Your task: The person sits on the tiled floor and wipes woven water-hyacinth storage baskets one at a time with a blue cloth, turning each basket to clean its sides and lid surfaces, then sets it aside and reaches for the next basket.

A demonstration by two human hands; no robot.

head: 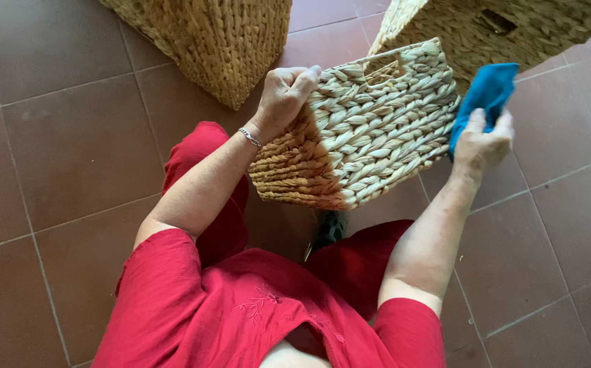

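Three baskets: all woven, straw-coloured.
Floor: red-brown tile floor (pixel 70 136) with pale grout lines.
Far baskets: one basket (pixel 213 41) stands top centre; a second basket (pixel 513 27) stands top right, both on the tiles.
Held basket: the tilted basket (pixel 360 129) sits above the knees, clear of the tiles.
Left hand (pixel 285 92): fingers closed over the tilted basket's upper edge.
Right hand (pixel 483 143): fingers closed on a blue cloth (pixel 489 88), just beside the tilted basket's right side.
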